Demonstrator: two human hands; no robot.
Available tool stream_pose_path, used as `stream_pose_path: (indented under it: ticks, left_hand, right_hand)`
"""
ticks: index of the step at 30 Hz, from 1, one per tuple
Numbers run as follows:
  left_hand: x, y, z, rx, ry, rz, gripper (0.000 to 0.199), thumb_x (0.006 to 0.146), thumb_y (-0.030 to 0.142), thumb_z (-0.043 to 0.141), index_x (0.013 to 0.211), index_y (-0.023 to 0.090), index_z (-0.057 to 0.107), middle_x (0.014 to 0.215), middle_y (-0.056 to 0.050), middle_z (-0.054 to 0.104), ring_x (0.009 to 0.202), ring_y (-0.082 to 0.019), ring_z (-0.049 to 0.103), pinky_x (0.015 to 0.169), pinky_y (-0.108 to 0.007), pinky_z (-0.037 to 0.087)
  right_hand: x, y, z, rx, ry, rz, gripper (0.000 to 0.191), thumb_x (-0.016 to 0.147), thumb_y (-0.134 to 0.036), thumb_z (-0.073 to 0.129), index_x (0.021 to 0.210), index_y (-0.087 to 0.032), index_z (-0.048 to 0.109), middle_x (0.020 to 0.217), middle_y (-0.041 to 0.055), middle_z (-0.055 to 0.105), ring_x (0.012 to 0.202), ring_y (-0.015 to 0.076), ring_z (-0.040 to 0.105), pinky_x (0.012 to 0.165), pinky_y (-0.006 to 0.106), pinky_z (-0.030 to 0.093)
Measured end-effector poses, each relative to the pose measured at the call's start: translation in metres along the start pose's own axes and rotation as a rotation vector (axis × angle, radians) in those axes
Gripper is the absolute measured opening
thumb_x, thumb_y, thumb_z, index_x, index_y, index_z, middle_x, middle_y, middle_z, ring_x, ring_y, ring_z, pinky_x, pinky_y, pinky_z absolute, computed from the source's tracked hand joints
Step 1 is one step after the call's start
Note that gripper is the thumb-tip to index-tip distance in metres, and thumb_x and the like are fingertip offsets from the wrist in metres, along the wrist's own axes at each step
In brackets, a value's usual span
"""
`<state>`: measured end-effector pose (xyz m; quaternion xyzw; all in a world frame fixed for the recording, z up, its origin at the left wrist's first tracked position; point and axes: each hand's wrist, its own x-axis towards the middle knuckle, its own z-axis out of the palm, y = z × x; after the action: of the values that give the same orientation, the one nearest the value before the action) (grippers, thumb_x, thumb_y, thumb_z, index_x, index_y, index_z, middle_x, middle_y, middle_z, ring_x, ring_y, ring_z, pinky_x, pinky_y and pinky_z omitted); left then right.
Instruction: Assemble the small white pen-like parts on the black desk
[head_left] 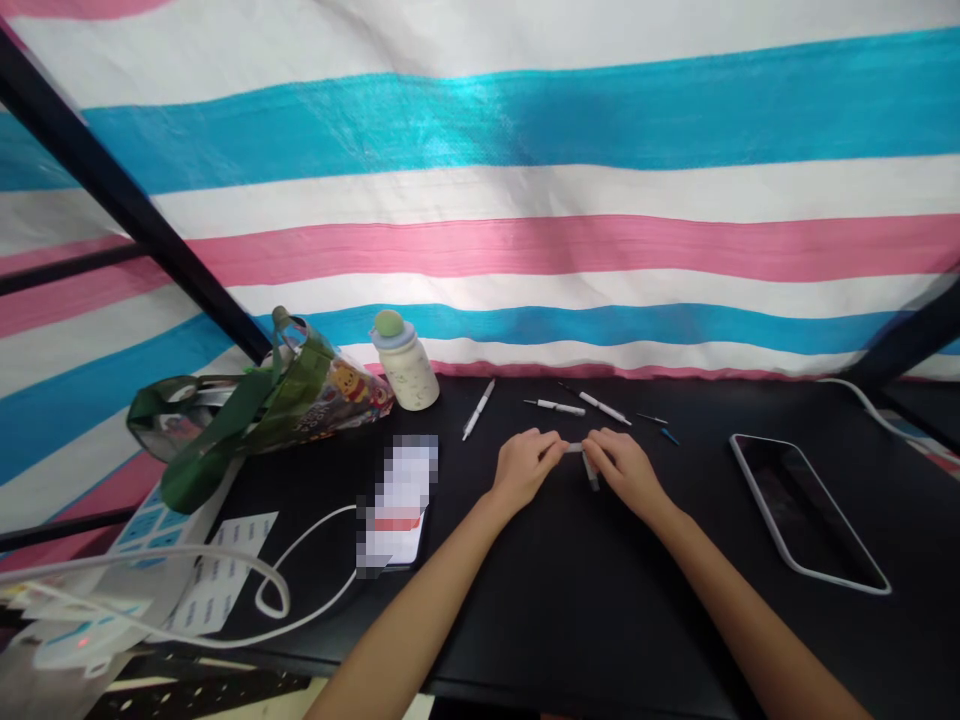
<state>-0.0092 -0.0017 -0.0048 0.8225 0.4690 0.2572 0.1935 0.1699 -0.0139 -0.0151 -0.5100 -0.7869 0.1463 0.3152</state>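
A slim white plastic tube (pixel 575 448) is pinched by the curled fingers of the left hand (pixel 523 468) and the right hand (pixel 626 472) over the matte black tabletop (pixel 600 620).

Two bare forearms (pixel 555 610) angle inward from the near edge of the tabletop (pixel 600 620), the left hand (pixel 525 468) and right hand (pixel 626 472) curled, fingertips pinching close together.

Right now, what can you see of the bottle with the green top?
The plastic bottle stands upright at the back of the black table, before the striped tarp. Its cream body carries a faint print, under a pale blue collar and a rounded green cap. A patterned foil bag lies to its left, touching it or nearly so.
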Motion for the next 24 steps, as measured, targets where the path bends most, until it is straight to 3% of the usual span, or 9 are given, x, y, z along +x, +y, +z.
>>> stream_pose_path:
  ticks: [8, 15, 21, 24]
  left_hand:
    - [0.0012, -0.0056, 0.0027, -0.127, -0.099, -0.073, 0.055, 0.093, 0.041, 0.020, 0.056, 0.017, 0.052, 0.052, 0.003, 0.049, 0.057, -0.011, 0.049, 0.059, -0.022, 0.030]
    - [0.0016, -0.0003, -0.0003, -0.168, -0.025, -0.051, 0.044, 0.092, 0.043, 0.025, 0.074, 0.020, 0.058, 0.058, 0.003, 0.053, 0.065, -0.012, 0.052, 0.062, -0.020, 0.034]
    - [0.0005, 0.0028, -0.0013, -0.091, 0.003, -0.074, 0.032, 0.089, 0.042, 0.036, 0.079, 0.023, 0.060, 0.065, 0.002, 0.056, 0.071, -0.014, 0.051, 0.066, -0.023, 0.036]
    - [0.0006, 0.0029, -0.0018, -0.083, 0.011, -0.090, 0.030, 0.089, 0.041, 0.037, 0.079, 0.023, 0.059, 0.065, 0.002, 0.057, 0.073, -0.015, 0.051, 0.066, -0.023, 0.036]
  right_hand:
    - [0.0002, 0.0040, -0.0020, -0.149, -0.009, -0.080, 0.030, 0.091, -0.037, 0.035, 0.074, -0.021, 0.054, 0.066, 0.0001, 0.052, 0.069, 0.0145, 0.050, 0.073, 0.030, 0.031]
    - [0.0009, 0.0002, -0.0038, -0.118, 0.042, -0.038, 0.025, 0.090, -0.038, 0.037, 0.083, -0.022, 0.055, 0.072, 0.0010, 0.058, 0.072, 0.0157, 0.053, 0.073, 0.030, 0.034]
    - [0.0015, 0.0016, -0.0074, -0.097, 0.063, -0.005, 0.034, 0.091, -0.035, 0.032, 0.071, -0.021, 0.055, 0.066, 0.0024, 0.057, 0.068, 0.0166, 0.053, 0.066, 0.029, 0.035]
    - [0.0032, 0.0055, -0.0057, -0.060, 0.039, -0.027, 0.028, 0.089, -0.036, 0.037, 0.075, -0.021, 0.057, 0.066, 0.0027, 0.058, 0.067, 0.0169, 0.053, 0.066, 0.029, 0.037]
